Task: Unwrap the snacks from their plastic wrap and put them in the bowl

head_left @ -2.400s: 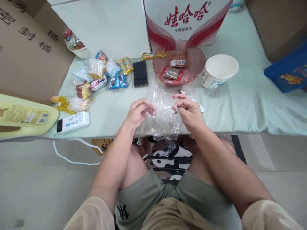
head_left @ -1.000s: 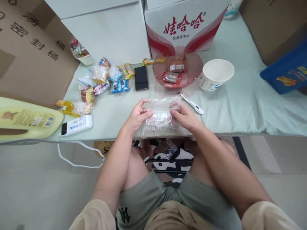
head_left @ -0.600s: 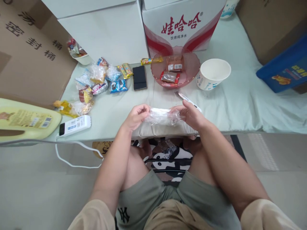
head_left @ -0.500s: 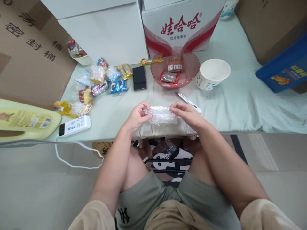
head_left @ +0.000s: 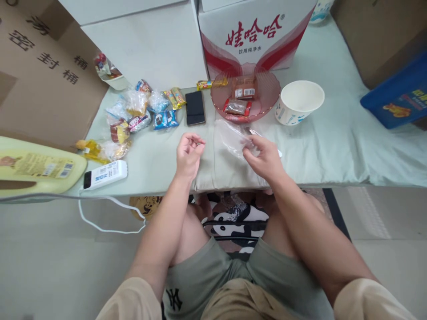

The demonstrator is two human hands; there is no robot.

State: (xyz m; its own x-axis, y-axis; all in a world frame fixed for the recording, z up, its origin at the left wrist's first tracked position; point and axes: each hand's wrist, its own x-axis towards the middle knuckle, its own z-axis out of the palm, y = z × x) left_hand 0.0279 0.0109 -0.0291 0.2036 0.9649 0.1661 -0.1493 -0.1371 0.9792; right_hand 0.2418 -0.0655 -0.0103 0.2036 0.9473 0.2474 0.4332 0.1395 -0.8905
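Observation:
My right hand (head_left: 265, 158) is closed, pinching a clear, thin plastic bag or film (head_left: 230, 137) between thumb and fingers. The plastic hangs spread out to the left, just in front of the pink glass bowl (head_left: 218, 104). My left hand (head_left: 189, 155) is apart from it, above the cloth below the black phone (head_left: 195, 109). Its fingers are curled and the thumb meets them; whether something small is between them I cannot make out. A utility knife (head_left: 279, 154) lies mostly hidden behind my right hand. Wrapped snacks (head_left: 236, 107) lie in the bowl.
A white paper cup (head_left: 295, 113) stands right of the bowl. Several wrapped snacks (head_left: 138, 120) are heaped at the left, near a white power bank (head_left: 106, 174) with a cable and a yellow jug (head_left: 43, 169). White cartons (head_left: 247, 40) line the back; a blue container (head_left: 396, 95) stands far right.
The crumpled plastic held between both hands is now spread and only in my right hand. My left hand has let go of it and moved slightly up and left.

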